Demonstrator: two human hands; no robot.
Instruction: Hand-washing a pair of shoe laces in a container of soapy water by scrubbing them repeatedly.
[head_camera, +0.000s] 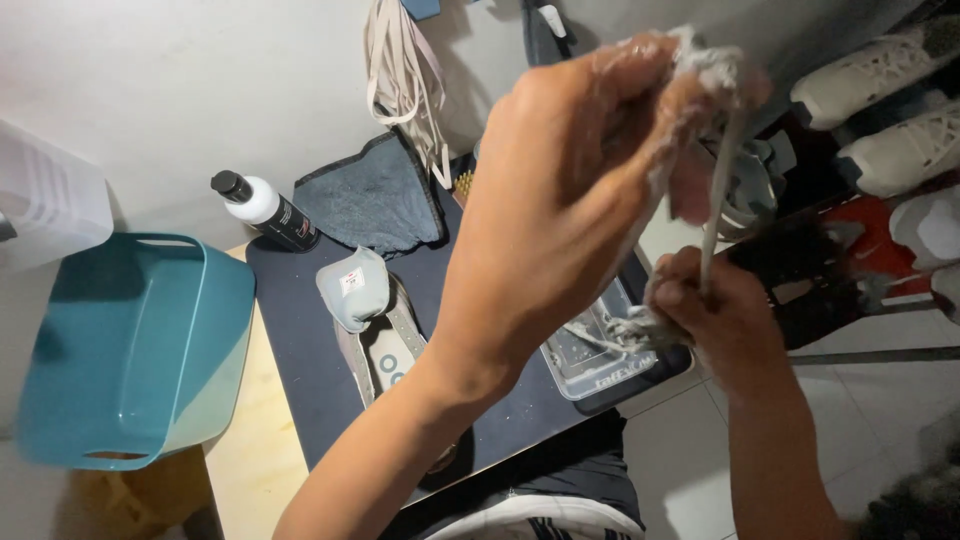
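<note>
- My left hand (570, 190) is raised high in front of me, its fingers (690, 90) curled tight around the upper end of a wet, soapy, off-white shoelace (712, 215).
- The lace hangs taut from that fist down to my right hand (715, 320), which sits lower and to the right, fingers closed around the lower end where the lace bunches into a foamy clump.
- Both hands are slick with suds.
- Just under my right hand lies a shallow clear plastic tray (590, 370), at the right edge of the dark mat (300, 340) that covers the counter.
- On the mat, under my left forearm, rests a beige shoe (385, 345) with its laces out and a pale grey shoe tree or tongue standing up at its far end.
- Beyond the shoe, a dark grey folded cloth (375, 200) lies against the wall, and beside it a bottle with a white shoulder, black label and black cap (265, 212) lies tilted.
- A bundle of cream laces (400, 80) hangs on the wall above the cloth.
- At the left, off the mat, stands a teal plastic basin with handle slots (130, 350).
- On the right, pale knit sneakers (880, 100) sit on a dark rack.
</note>
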